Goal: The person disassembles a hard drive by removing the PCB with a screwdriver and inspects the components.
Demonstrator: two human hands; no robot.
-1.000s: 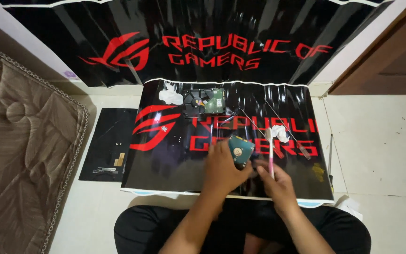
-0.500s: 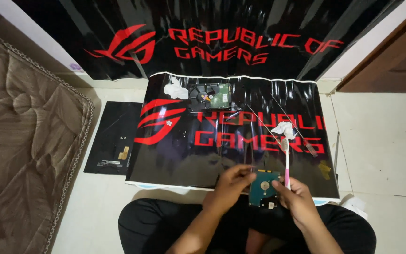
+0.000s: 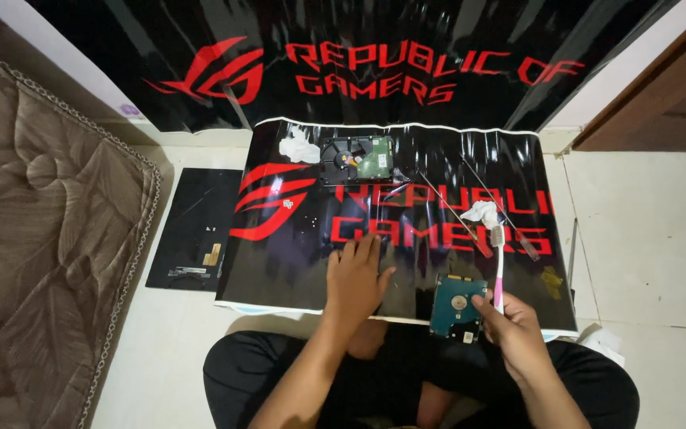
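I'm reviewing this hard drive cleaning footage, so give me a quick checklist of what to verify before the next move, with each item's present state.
1. Toothbrush gripped in the right hand, bristles pointing away from the person: ok.
2. Small hard drive lying flat on the black mat, circuit board side up, at the near edge: ok.
3. Left hand free, palm flat on the mat: ok.
4. Left hand steadying the small drive: not ok, it rests apart from it.
5. Two screwdrivers and a crumpled tissue lying on the mat beyond the brush: ok.
6. Larger hard drive set aside at the far edge: ok.
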